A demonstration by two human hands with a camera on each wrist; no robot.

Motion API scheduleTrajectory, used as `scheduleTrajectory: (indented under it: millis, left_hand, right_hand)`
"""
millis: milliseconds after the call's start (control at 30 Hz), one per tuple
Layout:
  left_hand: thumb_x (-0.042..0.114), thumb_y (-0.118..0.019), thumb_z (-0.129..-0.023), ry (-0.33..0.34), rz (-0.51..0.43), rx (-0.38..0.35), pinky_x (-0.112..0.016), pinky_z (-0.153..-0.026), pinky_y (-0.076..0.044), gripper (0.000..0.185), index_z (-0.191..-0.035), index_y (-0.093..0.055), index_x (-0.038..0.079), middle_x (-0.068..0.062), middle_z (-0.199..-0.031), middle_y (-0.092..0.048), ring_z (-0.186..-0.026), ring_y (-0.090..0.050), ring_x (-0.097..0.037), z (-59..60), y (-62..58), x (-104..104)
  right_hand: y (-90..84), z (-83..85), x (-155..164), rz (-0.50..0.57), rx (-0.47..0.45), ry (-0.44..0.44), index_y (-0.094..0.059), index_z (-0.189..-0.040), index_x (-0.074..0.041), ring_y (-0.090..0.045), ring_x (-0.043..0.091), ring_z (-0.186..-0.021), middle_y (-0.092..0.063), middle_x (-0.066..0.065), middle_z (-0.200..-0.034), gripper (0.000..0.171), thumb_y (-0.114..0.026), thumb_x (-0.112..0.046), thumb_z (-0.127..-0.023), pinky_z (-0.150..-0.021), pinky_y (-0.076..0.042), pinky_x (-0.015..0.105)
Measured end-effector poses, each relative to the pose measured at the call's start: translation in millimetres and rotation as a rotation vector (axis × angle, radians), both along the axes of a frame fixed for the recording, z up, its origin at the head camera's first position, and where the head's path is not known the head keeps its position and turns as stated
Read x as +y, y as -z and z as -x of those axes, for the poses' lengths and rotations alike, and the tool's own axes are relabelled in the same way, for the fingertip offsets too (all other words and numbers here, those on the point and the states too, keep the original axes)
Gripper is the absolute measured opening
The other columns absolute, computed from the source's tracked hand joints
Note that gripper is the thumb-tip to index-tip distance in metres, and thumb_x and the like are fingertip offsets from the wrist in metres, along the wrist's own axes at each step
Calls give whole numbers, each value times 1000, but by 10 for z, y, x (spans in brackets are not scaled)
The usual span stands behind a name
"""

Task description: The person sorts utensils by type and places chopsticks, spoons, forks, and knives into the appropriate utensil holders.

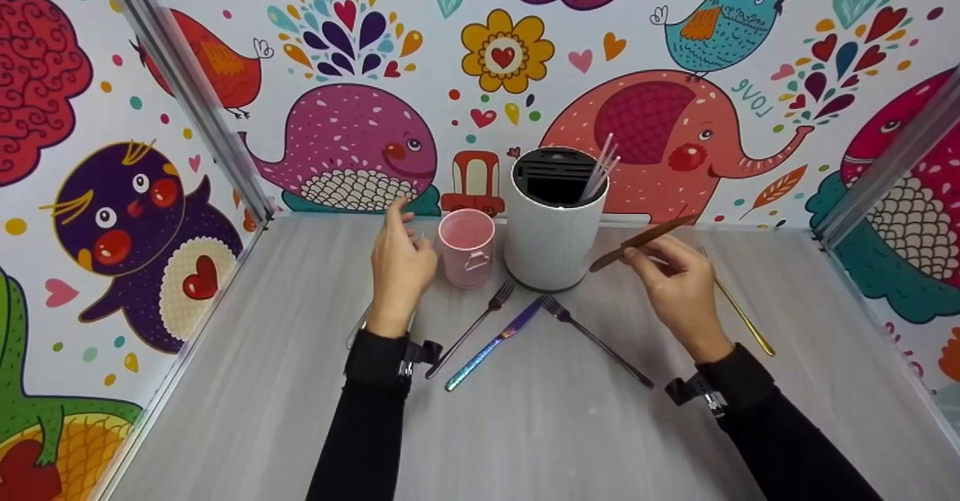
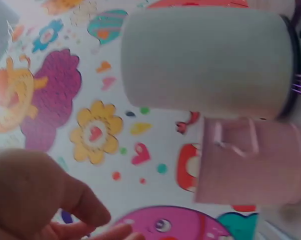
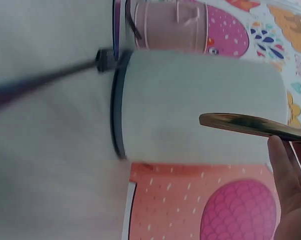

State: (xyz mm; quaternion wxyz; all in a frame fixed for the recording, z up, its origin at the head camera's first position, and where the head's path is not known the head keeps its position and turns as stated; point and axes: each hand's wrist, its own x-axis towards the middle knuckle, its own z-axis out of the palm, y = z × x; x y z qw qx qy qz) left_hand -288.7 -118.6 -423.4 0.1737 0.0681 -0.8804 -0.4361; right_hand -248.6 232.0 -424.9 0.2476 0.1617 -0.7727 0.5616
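Note:
My right hand (image 1: 679, 287) pinches a golden-brown table knife (image 1: 637, 244) between thumb and fingers, to the right of a white cylindrical utensil holder (image 1: 553, 242). In the right wrist view the knife's rounded blade (image 3: 240, 123) overlaps the holder's side. Thin pale sticks (image 1: 601, 167) stand inside the holder's black interior. My left hand (image 1: 401, 268) hovers left of a small pink bucket (image 1: 466, 257), holding nothing, its fingers loosely bent. Before the holder lie a dark fork (image 1: 469, 332), a rainbow-coloured knife (image 1: 487, 351) and a second dark fork (image 1: 604, 345).
A gold-handled utensil (image 1: 746, 317) lies right of my right hand, which covers part of it. Thin silvery metal (image 1: 356, 328) shows beside my left wrist. Printed cartoon walls (image 1: 360, 148) enclose the grey table (image 1: 555, 441) at the back and sides.

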Motion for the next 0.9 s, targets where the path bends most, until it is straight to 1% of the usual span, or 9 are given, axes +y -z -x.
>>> scheduleTrajectory:
  millis: [133, 200, 267, 433, 533, 633, 700, 833, 900]
  left_hand:
    - [4, -52, -89, 51, -14, -191, -51, -110, -43, 72, -155, -26, 16, -9, -151, -46, -134, -50, -30, 104, 235, -46]
    - [5, -55, -88, 81, -22, -245, -51, -112, -41, 76, -156, -25, 17, -9, -153, -44, -138, -48, -30, 141, 320, -36]
    - [4, -58, -84, 116, -27, -267, -51, -113, -40, 81, -156, -24, 17, -9, -154, -42, -139, -47, -29, 169, 380, -19]
    - [5, -70, -81, 235, -73, -280, -55, -116, -35, 94, -158, -17, 15, -12, -158, -37, -145, -38, -33, 203, 468, 28]
    - [13, -81, -78, 290, -113, -277, -57, -118, -31, 103, -158, -16, 18, -11, -160, -34, -149, -33, -33, 209, 512, 57]
    - [25, -86, -76, 301, -134, -247, -57, -118, -30, 106, -157, -18, 21, -8, -159, -35, -149, -33, -31, 215, 559, 88]
    - [30, -87, -75, 298, -135, -203, -56, -118, -33, 105, -156, -20, 20, -8, -157, -37, -146, -36, -29, 233, 593, 109]
    - [34, -86, -75, 279, -118, -146, -53, -117, -35, 104, -155, -23, 18, -8, -153, -40, -143, -39, -27, 276, 659, 142]
    - [33, -86, -76, 266, -116, -138, -52, -117, -35, 102, -155, -23, 18, -8, -154, -40, -143, -39, -27, 282, 687, 147]
  right_hand:
    - [20, -20, -172, 2, 37, -47, -75, -100, -1, -73, 24, -87, -73, 15, -96, 13, -72, -1, -88, -81, -59, 24]
    - [18, -18, -272, 0, 59, -73, -76, -99, -2, -73, 24, -87, -74, 13, -95, 13, -72, 0, -87, -80, -59, 26]
    - [5, -12, -374, -12, 85, -90, -77, -98, -3, -72, 23, -87, -74, 12, -94, 13, -73, 2, -86, -79, -60, 26]
    - [-68, 0, -599, -96, 150, -76, -78, -97, -6, -70, 20, -82, -76, 8, -93, 15, -74, 2, -85, -75, -58, 19]
    - [-119, 6, -706, -118, 164, -73, -78, -98, -7, -71, 19, -81, -76, 6, -94, 16, -74, 2, -84, -75, -57, 18]
    - [-172, 28, -808, -115, 175, -78, -78, -99, -6, -73, 20, -86, -77, 6, -96, 16, -74, 2, -85, -78, -58, 20]
    - [-205, 56, -875, -108, 193, -75, -78, -99, -5, -73, 20, -87, -77, 6, -96, 15, -74, 1, -85, -80, -58, 21]
    - [-218, 156, -1006, -92, 223, -65, -78, -99, -8, -73, 17, -89, -76, 6, -95, 15, -74, -1, -86, -79, -58, 21]
    - [-201, 229, -1074, -82, 232, -65, -78, -100, -10, -73, 15, -89, -76, 3, -97, 15, -75, -4, -86, -78, -58, 21]
